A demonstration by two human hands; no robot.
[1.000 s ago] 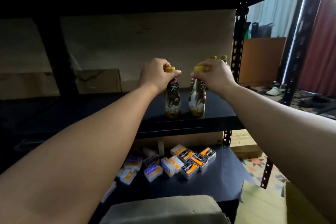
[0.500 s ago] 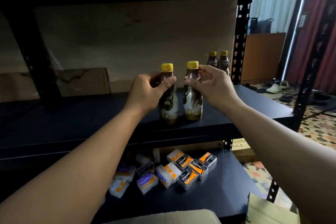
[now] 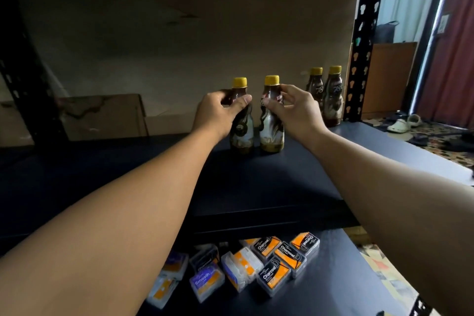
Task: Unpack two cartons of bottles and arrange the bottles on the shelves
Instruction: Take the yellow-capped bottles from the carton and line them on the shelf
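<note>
Two brown bottles with yellow caps stand side by side on the dark middle shelf (image 3: 295, 182). My left hand (image 3: 218, 113) grips the neck of the left bottle (image 3: 242, 136). My right hand (image 3: 295, 113) grips the neck of the right bottle (image 3: 272, 133). Both bottles are upright with their bases on the shelf. Two more bottles of the same kind, the back left bottle (image 3: 315, 84) and the back right bottle (image 3: 333, 95), stand together at the shelf's far right corner, behind my right hand.
Several small orange, black and blue packs (image 3: 272, 264) lie on the lower shelf. A black perforated upright (image 3: 359, 59) rises at the right. Flattened cardboard (image 3: 102, 115) leans at the back left. Sandals (image 3: 402, 123) lie on the patterned floor at the right.
My hands slid from the caps down to the bottle necks. The two bottles now stand farther back on the shelf, and the view has shifted closer and to the left.
</note>
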